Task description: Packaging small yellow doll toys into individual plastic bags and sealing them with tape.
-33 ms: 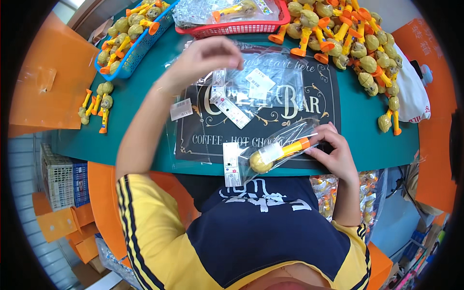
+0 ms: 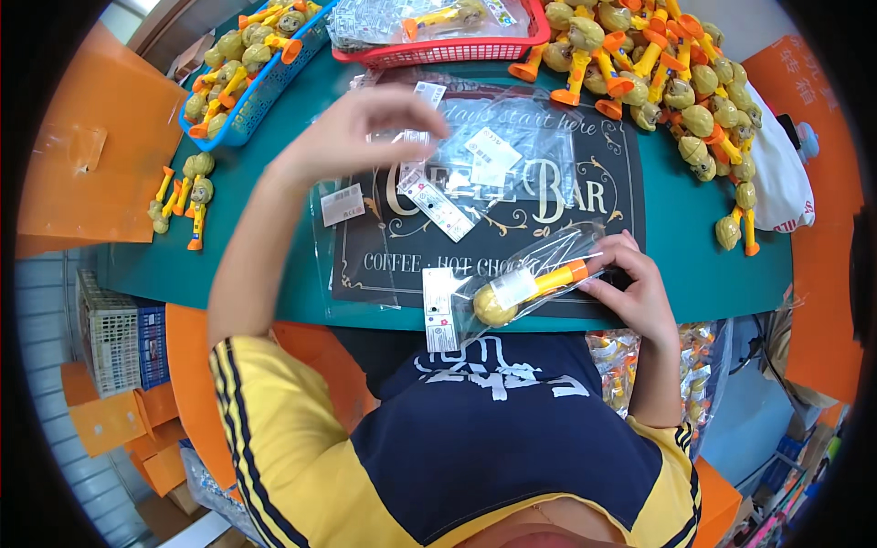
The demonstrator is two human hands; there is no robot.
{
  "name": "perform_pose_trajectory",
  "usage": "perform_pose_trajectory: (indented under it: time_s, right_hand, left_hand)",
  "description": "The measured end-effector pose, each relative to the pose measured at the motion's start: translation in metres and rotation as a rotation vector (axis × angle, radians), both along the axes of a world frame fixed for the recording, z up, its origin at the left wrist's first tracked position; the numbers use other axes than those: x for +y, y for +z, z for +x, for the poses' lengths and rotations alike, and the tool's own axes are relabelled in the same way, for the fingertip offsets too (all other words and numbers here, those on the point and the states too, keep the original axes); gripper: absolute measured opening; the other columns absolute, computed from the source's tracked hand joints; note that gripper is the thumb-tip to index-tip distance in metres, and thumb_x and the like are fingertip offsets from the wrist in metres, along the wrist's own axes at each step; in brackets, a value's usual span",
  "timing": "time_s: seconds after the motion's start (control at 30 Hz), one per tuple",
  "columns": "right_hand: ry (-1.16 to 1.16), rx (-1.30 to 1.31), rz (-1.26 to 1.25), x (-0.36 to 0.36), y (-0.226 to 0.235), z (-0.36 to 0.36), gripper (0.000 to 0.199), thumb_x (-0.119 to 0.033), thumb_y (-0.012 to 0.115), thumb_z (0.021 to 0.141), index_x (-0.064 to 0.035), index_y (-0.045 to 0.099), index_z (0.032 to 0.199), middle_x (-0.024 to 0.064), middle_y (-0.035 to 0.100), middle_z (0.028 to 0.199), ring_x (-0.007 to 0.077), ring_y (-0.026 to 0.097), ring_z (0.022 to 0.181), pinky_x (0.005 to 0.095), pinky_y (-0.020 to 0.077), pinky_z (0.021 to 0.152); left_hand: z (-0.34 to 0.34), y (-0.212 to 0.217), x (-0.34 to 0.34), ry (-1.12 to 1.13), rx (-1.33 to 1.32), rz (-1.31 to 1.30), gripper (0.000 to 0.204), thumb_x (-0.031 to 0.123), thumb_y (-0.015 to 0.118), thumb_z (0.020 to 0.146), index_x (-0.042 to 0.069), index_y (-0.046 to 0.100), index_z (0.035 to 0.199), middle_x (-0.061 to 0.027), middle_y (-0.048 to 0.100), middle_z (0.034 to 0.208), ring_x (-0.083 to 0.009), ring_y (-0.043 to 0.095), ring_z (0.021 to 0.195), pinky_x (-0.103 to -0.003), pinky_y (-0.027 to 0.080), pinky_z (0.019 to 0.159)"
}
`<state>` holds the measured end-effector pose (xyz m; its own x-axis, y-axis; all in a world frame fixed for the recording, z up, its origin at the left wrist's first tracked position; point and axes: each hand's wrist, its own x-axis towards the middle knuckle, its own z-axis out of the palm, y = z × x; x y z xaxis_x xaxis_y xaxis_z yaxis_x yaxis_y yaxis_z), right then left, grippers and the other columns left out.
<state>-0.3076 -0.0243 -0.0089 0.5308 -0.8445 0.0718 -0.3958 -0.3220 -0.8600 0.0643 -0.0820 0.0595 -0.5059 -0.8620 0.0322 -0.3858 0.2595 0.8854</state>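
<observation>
Green table, two hands, one held toy

Looks like a packing workshop, judging by toys heaped on a table and filling a blue basket, clear bags stacked on a mat, bagged toys below, and boxes and crates around.

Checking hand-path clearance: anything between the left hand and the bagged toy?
Nothing upright visible. Between the left hand and the bagged toy, only a white label strip and clear bags lie on the dark mat, apparently flat. The right hand grips the toy's orange end, right of that path.
</observation>
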Motion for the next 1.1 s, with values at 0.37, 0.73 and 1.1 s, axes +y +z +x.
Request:
perform_pose_trajectory:
  time_s: [0.37,0.73,1.1]
  right_hand:
    - [0.028,-0.03,-0.033,-0.004,-0.007,-0.002,0.019,-0.008,0.079,0.071,-0.0018,0.065,0.083,0.007,0.062,0.091,0.0206,0.056,0.094,0.0315,0.0411,0.086]
    - [-0.008,-0.011,-0.025,0.001,-0.009,-0.003,0.021,-0.012,0.081,0.07,-0.0035,0.064,0.08,0.0038,0.062,0.087,0.0199,0.057,0.092,0.0376,0.0341,0.1]
    - [0.011,0.01,0.039,0.001,-0.004,-0.003,0.019,-0.016,0.08,0.072,-0.0088,0.067,0.083,0.0006,0.061,0.088,0.0173,0.059,0.098,0.0492,0.0185,0.112]
  left_hand:
    - [0.055,-0.051,0.158,0.285,-0.543,-0.215,0.026,0.014,0.079,0.068,0.011,0.074,0.094,-0.0048,0.065,0.11,-0.0269,0.055,0.11,-0.042,0.039,0.098]
    - [-0.043,-0.033,0.033,0.494,0.081,0.205,0.04,0.036,0.06,0.094,0.002,0.065,0.114,-0.0005,0.06,0.079,-0.0052,0.053,0.056,-0.021,0.043,0.047]
    - [-0.1,-0.063,-0.019,-0.06,-0.505,-0.721,0.041,0.043,0.069,0.084,0.018,0.067,0.116,-0.0106,0.051,0.134,-0.0343,0.05,0.12,-0.047,0.037,0.103]
